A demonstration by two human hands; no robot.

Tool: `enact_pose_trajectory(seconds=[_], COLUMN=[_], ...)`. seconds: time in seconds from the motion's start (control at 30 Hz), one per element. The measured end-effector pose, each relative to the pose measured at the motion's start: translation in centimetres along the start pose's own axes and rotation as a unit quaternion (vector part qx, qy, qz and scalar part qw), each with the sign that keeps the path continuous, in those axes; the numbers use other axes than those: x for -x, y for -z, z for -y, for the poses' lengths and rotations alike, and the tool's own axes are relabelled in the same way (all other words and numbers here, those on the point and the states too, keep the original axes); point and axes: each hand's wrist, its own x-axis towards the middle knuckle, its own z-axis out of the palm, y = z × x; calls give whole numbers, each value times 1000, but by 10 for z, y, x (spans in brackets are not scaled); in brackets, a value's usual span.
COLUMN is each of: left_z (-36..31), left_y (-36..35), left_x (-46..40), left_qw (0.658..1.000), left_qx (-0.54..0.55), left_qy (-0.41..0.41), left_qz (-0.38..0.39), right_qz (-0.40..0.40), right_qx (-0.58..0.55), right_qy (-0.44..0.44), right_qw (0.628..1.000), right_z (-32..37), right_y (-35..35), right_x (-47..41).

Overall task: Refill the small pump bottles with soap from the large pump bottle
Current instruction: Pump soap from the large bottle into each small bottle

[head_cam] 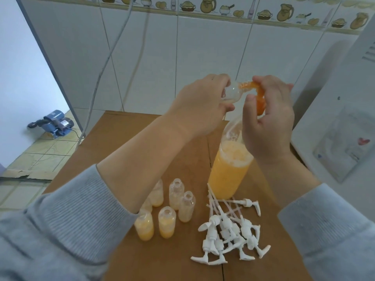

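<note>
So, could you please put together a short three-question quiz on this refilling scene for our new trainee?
1. True or false: the white pump heads are screwed onto the small bottles on the table.
2. Which hand presses the orange pump of the large bottle? A) left B) right
3. What does the left hand hold at the pump's spout?

Key
1. False: they lie loose in a pile beside the open bottles.
2. B, the right hand.
3. A tilted small clear bottle, its mouth at the spout.
</note>
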Motion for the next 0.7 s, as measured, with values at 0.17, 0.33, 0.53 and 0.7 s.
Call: enact_pose_trajectory(seconds=[0.17, 0.33, 0.53, 0.7], left_z=[-5, -4, 4, 6], left_y=[1, -4, 1, 14], left_x=[1, 3, 1, 2], left_qw=[1000, 1000, 1000, 999], left_qx=[0, -2, 6, 44], left_qy=[-13, -17, -2, 30], left_qz=[-13, -11, 4, 12], right_qz=[-54, -64, 4, 13], right_qx=[-9, 24, 11, -4], right_qy=[7, 15, 5, -6], right_qw=[998, 998, 1000, 1000], right_z=[3, -5, 3, 8], right_y=[-1, -8, 1, 13], right_x=[1, 6, 1, -12])
